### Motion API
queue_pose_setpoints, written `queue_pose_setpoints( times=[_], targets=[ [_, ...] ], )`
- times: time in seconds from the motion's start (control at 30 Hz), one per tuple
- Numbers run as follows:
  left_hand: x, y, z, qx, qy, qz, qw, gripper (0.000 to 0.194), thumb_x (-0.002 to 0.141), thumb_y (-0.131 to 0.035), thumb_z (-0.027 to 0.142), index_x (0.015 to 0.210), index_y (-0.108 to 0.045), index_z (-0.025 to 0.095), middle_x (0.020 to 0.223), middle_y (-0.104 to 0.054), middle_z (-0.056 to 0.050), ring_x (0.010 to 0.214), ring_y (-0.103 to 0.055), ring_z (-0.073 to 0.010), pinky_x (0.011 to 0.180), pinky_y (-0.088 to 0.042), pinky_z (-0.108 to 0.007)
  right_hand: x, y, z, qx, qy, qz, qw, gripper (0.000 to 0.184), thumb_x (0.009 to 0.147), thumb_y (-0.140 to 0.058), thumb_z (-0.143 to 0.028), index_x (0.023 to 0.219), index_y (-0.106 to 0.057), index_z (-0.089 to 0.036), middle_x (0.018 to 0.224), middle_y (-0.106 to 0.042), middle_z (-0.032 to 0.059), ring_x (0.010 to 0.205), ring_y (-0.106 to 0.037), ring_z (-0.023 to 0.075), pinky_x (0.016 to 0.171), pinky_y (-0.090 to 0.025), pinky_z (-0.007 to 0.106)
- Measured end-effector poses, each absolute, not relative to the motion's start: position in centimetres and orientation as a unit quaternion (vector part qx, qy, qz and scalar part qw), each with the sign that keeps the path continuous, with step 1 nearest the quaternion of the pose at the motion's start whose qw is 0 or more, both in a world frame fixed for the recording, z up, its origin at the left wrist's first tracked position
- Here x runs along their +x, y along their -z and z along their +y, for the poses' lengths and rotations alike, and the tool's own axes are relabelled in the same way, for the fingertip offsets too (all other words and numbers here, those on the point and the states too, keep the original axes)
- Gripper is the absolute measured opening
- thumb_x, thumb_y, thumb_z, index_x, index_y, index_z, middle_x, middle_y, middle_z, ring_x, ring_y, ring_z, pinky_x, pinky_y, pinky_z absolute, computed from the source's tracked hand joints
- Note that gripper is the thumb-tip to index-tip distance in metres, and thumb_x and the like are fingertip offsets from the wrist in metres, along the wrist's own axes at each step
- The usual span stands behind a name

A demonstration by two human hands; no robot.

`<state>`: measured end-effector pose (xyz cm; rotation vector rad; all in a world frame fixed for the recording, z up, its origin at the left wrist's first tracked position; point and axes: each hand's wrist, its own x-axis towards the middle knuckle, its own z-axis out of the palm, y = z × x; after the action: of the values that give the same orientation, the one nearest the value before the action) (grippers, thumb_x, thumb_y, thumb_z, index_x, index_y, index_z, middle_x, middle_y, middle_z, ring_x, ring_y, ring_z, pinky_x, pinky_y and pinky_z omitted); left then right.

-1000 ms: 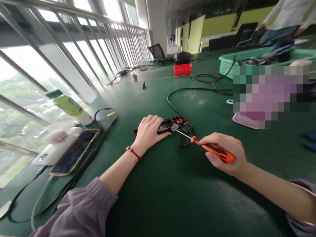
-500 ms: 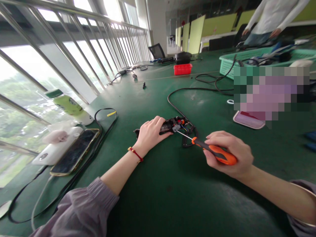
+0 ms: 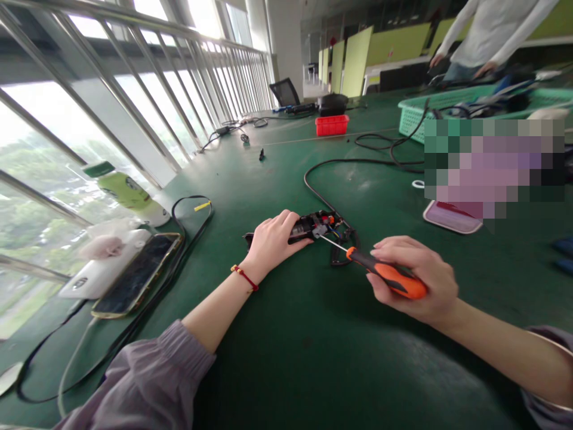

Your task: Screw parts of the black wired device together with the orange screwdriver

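Note:
My left hand (image 3: 276, 239) is closed over a dark corded device (image 3: 305, 227) that lies on the green table, its inner parts and coloured wires bare at the right end. What kind of device it is I cannot tell, as my palm hides much of it. In my right hand (image 3: 421, 278) is a screwdriver (image 3: 389, 273) with an orange and black handle, gripped between thumb and fingers. The shaft slants left, and its tip meets a small grey part (image 3: 319, 231) of the device. A black cord (image 3: 322, 190) runs from the device's right end toward the back.
On the left are a phone (image 3: 138, 275), a white power bank (image 3: 85, 280), looped cables and a tilted green bottle (image 3: 129, 194). A red bin (image 3: 332, 125) and a green basket (image 3: 412, 121) of cables stand farther back. Another person (image 3: 496, 36) stands beyond the basket.
My right hand and the screwdriver have shifted very slightly left. My left hand and the device stay put. The other person's hands have moved a little left.

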<state>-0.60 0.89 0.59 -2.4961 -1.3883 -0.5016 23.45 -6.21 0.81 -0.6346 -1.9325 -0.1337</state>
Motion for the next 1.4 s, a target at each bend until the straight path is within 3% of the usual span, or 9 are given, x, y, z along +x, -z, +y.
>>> queue_pose_setpoints(
  times=[0.13, 0.3, 0.5, 0.7, 0.9, 1.07, 1.27, 1.4],
  targets=[
    [-0.60, -0.61, 0.89, -0.854, 0.169, -0.476, 0.124, 0.042, 0.080, -0.052, 0.057, 0.098, -0.049, 0.019, 0.093, -0.060, -0.003, 0.079, -0.061, -0.0185, 0.064, -0.041, -0.029, 23.38, -0.92, -6.18, -0.275, 0.024, -0.798, 0.535, 0.040, 0.069, -0.063, -0.012, 0.106, -0.050, -0.023, 0.083, -0.061, 0.0056, 0.073, -0.063, 0.0199, 0.061, -0.056, 0.035],
    [-0.63, -0.63, 0.88, -0.856, 0.165, -0.474, 0.126, 0.042, 0.081, -0.052, 0.057, 0.099, -0.049, 0.019, 0.092, -0.060, -0.002, 0.079, -0.060, -0.0182, 0.064, -0.042, -0.028, 23.34, -1.07, -6.13, -0.255, 0.079, -0.818, 0.510, 0.037, 0.069, -0.065, -0.015, 0.103, -0.051, -0.023, 0.073, -0.062, 0.0019, 0.067, -0.062, 0.0192, 0.063, -0.056, 0.036],
    [-0.58, -0.59, 0.93, -0.854, 0.164, -0.476, 0.129, 0.042, 0.080, -0.052, 0.057, 0.098, -0.049, 0.019, 0.092, -0.059, -0.002, 0.079, -0.060, -0.0182, 0.063, -0.041, -0.028, 23.44, -0.81, -6.09, -0.267, 0.050, -0.801, 0.533, 0.042, 0.068, -0.063, -0.012, 0.107, -0.050, -0.021, 0.086, -0.061, 0.0068, 0.076, -0.063, 0.0208, 0.063, -0.056, 0.037],
    [-0.63, -0.56, 0.94, -0.855, 0.163, -0.476, 0.124, 0.042, 0.080, -0.052, 0.056, 0.099, -0.049, 0.019, 0.091, -0.059, -0.002, 0.079, -0.060, -0.0179, 0.064, -0.041, -0.028, 23.19, -1.54, -5.99, -0.231, 0.099, -0.822, 0.511, 0.031, 0.070, -0.064, -0.017, 0.099, -0.053, -0.019, 0.068, -0.061, 0.0003, 0.059, -0.060, 0.0161, 0.063, -0.056, 0.034],
    [-0.62, -0.59, 0.95, -0.855, 0.164, -0.475, 0.126, 0.043, 0.081, -0.051, 0.057, 0.099, -0.049, 0.019, 0.092, -0.060, -0.002, 0.078, -0.060, -0.0180, 0.063, -0.041, -0.028, 23.34, -1.11, -5.96, -0.261, 0.054, -0.801, 0.536, 0.036, 0.068, -0.062, -0.013, 0.101, -0.052, -0.021, 0.082, -0.062, 0.0056, 0.073, -0.063, 0.0197, 0.064, -0.057, 0.037],
    [-0.59, -0.57, 1.04, -0.855, 0.165, -0.476, 0.124, 0.042, 0.080, -0.052, 0.056, 0.099, -0.049, 0.019, 0.091, -0.060, -0.002, 0.078, -0.060, -0.0180, 0.063, -0.041, -0.028, 23.28, -1.35, -5.92, -0.228, 0.101, -0.818, 0.518, 0.033, 0.069, -0.064, -0.016, 0.100, -0.052, -0.020, 0.069, -0.062, 0.0004, 0.059, -0.060, 0.0164, 0.063, -0.057, 0.036],
    [-0.61, -0.55, 0.98, -0.855, 0.167, -0.475, 0.128, 0.043, 0.080, -0.052, 0.057, 0.099, -0.049, 0.019, 0.092, -0.060, -0.002, 0.079, -0.060, -0.0182, 0.063, -0.041, -0.028, 23.31, -1.14, -5.98, -0.265, 0.052, -0.799, 0.537, 0.035, 0.069, -0.062, -0.013, 0.101, -0.052, -0.022, 0.083, -0.061, 0.0054, 0.074, -0.062, 0.0197, 0.064, -0.056, 0.038],
    [-0.61, -0.53, 0.98, -0.855, 0.164, -0.476, 0.128, 0.043, 0.080, -0.052, 0.057, 0.099, -0.049, 0.019, 0.091, -0.060, -0.002, 0.079, -0.060, -0.0182, 0.063, -0.041, -0.028, 23.21, -1.42, -5.89, -0.232, 0.089, -0.820, 0.516, 0.034, 0.069, -0.064, -0.016, 0.101, -0.051, -0.020, 0.070, -0.060, 0.0007, 0.060, -0.059, 0.0162, 0.066, -0.056, 0.038]
  ],
)
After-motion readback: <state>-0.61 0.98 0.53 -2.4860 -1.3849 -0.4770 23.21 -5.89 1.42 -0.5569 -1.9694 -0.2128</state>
